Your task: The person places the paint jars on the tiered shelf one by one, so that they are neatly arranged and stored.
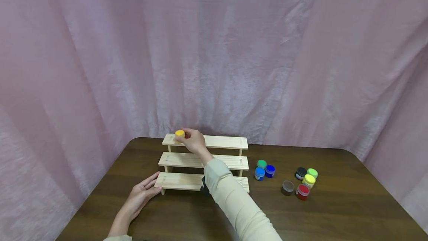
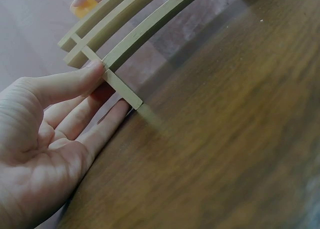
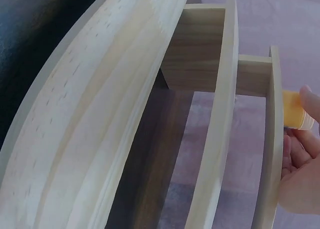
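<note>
At the left, a bare left hand (image 1: 139,194) lies beside the near left corner of a pale wooden three-tier stepped rack (image 1: 187,160). Its fingers are fairly straight, with the thumb set apart from them; the left wrist view shows thumb and fingertips touching the end of the lowest tier (image 1: 178,181) and its support.

Over the left end of the far, top tier (image 1: 220,141) is a small round yellow-orange paint jar (image 1: 180,133). A bare right hand (image 1: 194,141) reaches in from the right and has its thumb and fingers clamped on the jar; whether the tier bears its weight, I cannot tell. A cream long sleeve (image 1: 239,209) crosses the middle and lowest tiers on the near side.

Right of the rack, three small jars sit close together: light blue (image 1: 259,174) near, green (image 1: 262,164) behind it, dark blue (image 1: 269,171) to the right. Farther right come a dark brown jar (image 1: 287,188), a black one (image 1: 301,173) farther back, a red one (image 1: 302,192) nearest, then yellow (image 1: 308,181) and, just beyond, light green (image 1: 312,173).

Everything stands on a dark brown wood-grain table (image 1: 354,211), with a draped pinkish-mauve curtain (image 1: 214,47) across the far side.
</note>
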`<state>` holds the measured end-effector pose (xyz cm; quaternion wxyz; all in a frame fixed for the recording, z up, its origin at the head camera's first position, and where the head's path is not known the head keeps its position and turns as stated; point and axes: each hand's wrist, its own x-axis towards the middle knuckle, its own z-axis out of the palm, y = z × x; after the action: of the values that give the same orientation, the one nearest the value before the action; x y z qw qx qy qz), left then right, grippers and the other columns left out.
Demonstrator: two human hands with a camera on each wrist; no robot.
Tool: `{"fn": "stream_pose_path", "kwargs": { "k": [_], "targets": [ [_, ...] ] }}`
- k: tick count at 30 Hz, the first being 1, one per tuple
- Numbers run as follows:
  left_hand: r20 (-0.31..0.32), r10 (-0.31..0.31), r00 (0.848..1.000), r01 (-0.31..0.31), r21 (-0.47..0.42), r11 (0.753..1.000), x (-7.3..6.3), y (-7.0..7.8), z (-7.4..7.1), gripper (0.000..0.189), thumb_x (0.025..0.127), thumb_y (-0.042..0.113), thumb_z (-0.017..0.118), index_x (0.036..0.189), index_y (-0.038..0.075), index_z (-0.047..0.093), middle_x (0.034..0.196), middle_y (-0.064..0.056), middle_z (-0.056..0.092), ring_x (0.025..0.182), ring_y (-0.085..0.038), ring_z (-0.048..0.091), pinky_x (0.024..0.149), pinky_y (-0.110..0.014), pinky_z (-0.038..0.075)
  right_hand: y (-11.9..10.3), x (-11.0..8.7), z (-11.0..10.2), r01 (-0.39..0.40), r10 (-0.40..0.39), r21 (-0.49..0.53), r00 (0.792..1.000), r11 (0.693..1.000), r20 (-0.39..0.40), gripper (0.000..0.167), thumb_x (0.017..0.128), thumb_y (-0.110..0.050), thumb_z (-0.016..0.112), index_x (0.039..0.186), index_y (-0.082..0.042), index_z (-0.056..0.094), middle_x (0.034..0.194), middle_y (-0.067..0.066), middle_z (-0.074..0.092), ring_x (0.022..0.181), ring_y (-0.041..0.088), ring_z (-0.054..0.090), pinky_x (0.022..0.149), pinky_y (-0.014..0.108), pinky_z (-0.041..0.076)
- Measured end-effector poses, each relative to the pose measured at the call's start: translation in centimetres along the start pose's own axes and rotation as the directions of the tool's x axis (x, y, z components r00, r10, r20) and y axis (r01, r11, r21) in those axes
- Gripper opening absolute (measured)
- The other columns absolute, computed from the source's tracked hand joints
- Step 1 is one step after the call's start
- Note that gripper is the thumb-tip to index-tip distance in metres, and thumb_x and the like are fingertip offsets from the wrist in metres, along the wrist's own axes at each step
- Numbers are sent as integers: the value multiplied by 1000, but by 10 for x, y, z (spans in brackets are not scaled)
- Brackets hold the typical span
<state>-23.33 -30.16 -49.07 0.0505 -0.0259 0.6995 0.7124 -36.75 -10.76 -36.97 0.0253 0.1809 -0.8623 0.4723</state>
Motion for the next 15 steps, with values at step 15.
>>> {"fn": "stream_pose_path", "kwargs": {
  "k": [15],
  "targets": [
    [-9,4,1000,-4,11,1000,1,-1,-3,73,91,12,66,154,6,29,139,-5,55,109,2,61,93,-15,50,-3,1,5,-18,17,-107,1000,994,-15,50,90,-38,68,132,-13,62,112,5,73,103,18,68,87,26,51]
  ]
}}
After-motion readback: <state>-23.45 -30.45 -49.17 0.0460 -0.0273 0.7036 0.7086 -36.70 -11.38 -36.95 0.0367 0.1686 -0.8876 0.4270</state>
